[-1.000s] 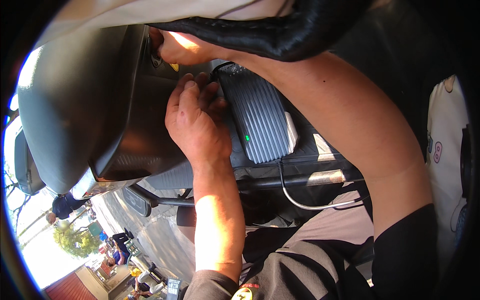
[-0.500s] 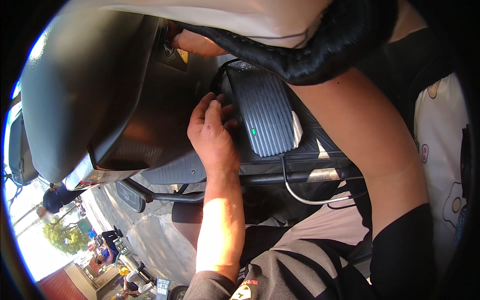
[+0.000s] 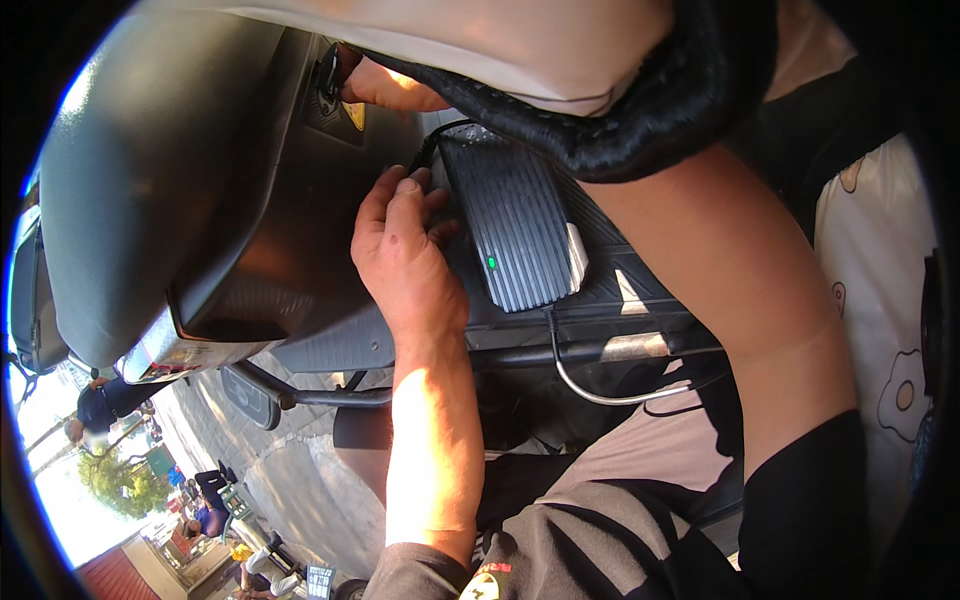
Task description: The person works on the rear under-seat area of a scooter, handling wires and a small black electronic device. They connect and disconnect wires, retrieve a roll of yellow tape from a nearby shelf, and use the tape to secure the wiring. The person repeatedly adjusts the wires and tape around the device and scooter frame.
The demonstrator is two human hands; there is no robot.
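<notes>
A black ribbed charger box with a lit green light lies on the footboard of a black scooter. My left hand is beside it, fingers curled together at a black cable that leaves the box's far end. My right hand reaches under a padded dark cover edge to the scooter body. Its shaded fingertips are at a small black flap, beside a yellow label. What lies behind the flap is hidden.
A pale cover with a furry black edge hangs over my right arm. A grey cable leaves the box's near end, passing a dark metal bar. A footpeg juts out at left. People are on the pavement beyond.
My left hand has moved slightly left and up, to the black cable. At my right fingertips the small black flap now stands out from the scooter body. The view has shifted a little.
</notes>
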